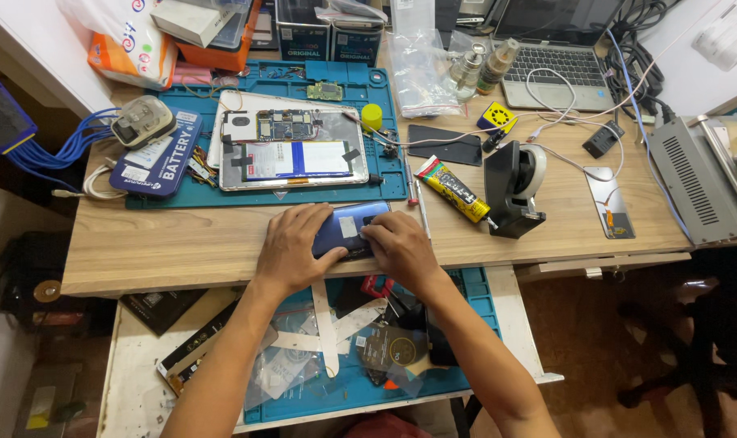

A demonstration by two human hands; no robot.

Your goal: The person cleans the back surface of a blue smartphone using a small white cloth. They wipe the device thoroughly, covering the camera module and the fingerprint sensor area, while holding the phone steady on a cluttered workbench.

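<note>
A blue phone (345, 228) lies back up at the front edge of the wooden desk (182, 243). My left hand (294, 247) rests over its left side and holds it against the desk. My right hand (399, 247) covers its right end, with the fingertips pressing on a small pale sticker on the phone's back. Part of the phone is hidden under both hands.
Behind the hands, an opened tablet (291, 152) lies on a teal work mat (384, 182). A yellow glue tube (453, 188), black tape dispenser (514, 188), laptop (551, 57) and grey device (701, 191) stand to the right. A pulled-out drawer (336, 341) with parts sits below.
</note>
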